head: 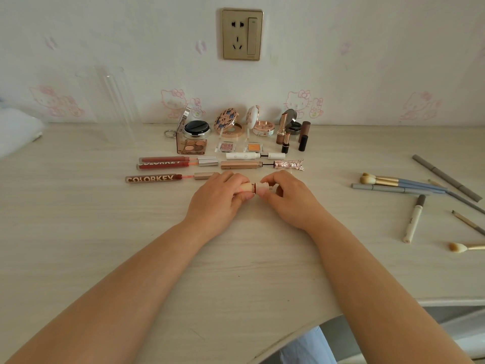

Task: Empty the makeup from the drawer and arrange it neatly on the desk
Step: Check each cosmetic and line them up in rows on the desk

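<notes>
A small pink tube is held just above the desk, near centre, by both hands. Its body is gripped by the left hand w/ fingers curled round it; the cap end is pinched by the right hand, thumb and fingers closed on it. A narrow gap w/ a dark-ringed neck is seen betw. body and cap. Just behind the hands, makeup is laid in rows: three red lip glosses at left, opened, wands drawn part out; a white mascara and a rose-gold mascara beside them, also opened. Behind these an eyeshadow palette and two small single shadows are set; at the back, by the wall, compacts stand open, w/ upright lipsticks at right. Well apart, on the right of the desk, brushes and pencils are scattered, unaligned. A white pen lies near them.
</notes>
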